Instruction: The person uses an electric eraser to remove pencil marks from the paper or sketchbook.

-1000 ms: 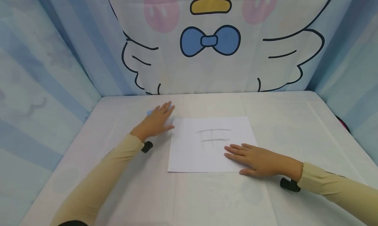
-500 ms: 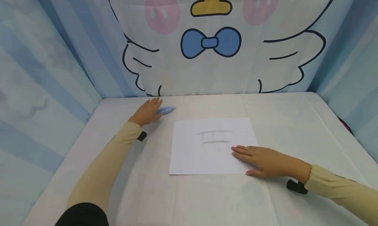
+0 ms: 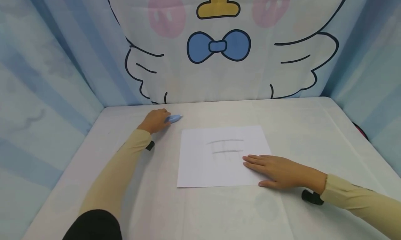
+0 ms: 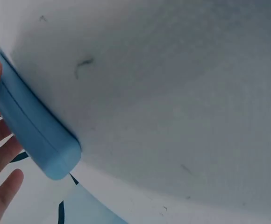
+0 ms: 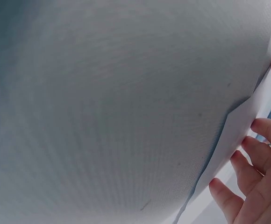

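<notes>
Near the back left of the table, my left hand (image 3: 155, 121) holds a light-blue pen-shaped tool (image 3: 174, 118) with a narrow tip facing right. In the left wrist view the tool (image 4: 37, 123) shows a thick, rounded body with a seam; the thumb lies on one side and the fingers along the other. A white sheet of paper (image 3: 200, 170) lies mid-table, bearing two grey horizontal lines and fainter upright strokes. My right hand (image 3: 275, 171) rests flat on its lower right part, fingers straight. The right wrist view shows those fingertips at the paper's edge (image 5: 240, 123).
A white cloth covers the table (image 3: 219, 215); small dark crumbs (image 4: 85, 61) lie on it near the left hand. A printed curtain (image 3: 219, 76) stands behind the table, with pale-blue curtains (image 3: 40, 93) at the sides. Something dark and red (image 3: 360, 131) shows at the right edge.
My left hand moved left and back off the tool, uncovering its tip. Its fingers then curled in around the tool's rear part. The right hand slid slightly right and stays on the paper.
</notes>
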Demonstrator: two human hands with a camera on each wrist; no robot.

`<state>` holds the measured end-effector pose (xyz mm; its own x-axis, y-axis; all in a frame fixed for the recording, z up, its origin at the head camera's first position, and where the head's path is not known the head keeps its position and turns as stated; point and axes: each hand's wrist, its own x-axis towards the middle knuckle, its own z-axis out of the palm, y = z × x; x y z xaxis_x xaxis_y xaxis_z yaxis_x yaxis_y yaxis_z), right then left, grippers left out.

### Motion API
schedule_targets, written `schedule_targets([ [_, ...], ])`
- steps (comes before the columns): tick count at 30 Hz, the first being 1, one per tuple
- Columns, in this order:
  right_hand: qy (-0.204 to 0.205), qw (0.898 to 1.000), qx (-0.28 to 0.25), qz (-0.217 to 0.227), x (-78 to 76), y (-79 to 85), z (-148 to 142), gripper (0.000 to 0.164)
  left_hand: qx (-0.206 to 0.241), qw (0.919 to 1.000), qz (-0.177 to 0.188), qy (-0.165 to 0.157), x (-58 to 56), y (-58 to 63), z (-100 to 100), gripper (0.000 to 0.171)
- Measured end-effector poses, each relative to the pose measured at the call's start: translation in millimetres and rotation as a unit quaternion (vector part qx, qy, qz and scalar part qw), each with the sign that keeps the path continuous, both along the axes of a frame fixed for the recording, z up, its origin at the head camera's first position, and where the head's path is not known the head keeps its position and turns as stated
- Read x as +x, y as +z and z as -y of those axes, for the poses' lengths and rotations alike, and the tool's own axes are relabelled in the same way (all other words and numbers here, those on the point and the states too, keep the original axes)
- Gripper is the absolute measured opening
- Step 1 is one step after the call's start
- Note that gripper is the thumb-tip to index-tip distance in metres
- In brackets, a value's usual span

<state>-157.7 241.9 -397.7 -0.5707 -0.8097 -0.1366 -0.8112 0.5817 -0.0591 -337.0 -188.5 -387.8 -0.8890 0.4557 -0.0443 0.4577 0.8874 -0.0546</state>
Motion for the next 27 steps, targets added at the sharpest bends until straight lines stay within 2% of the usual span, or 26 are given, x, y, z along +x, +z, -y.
schedule_targets([
  [4, -0.005, 1.0, 0.005, 0.014, -0.7, 0.7, 1.2, 0.065, -0.02, 0.9993, -0.027, -0.016, -2.9, -5.4, -1.6, 0.038],
  [12, -0.01, 0.999, 0.015, 0.027, -1.2, 1.0, 1.8, 0.067, -0.042, 0.9973, -0.058, -0.015, -2.7, -6.8, -5.8, 0.039],
  [20, 0.0, 1.0, 0.006, 0.008, 0.1, 3.1, 2.3, 0.065, -0.055, 0.9974, -0.046, -0.006, -1.6, -7.5, -6.0, 0.036],
  [27, 0.012, 1.0, -0.005, -0.011, 0.7, 2.8, 1.9, 0.063, -0.057, 0.996, -0.059, -0.037, 3.0, -4.7, -7.6, 0.033],
])
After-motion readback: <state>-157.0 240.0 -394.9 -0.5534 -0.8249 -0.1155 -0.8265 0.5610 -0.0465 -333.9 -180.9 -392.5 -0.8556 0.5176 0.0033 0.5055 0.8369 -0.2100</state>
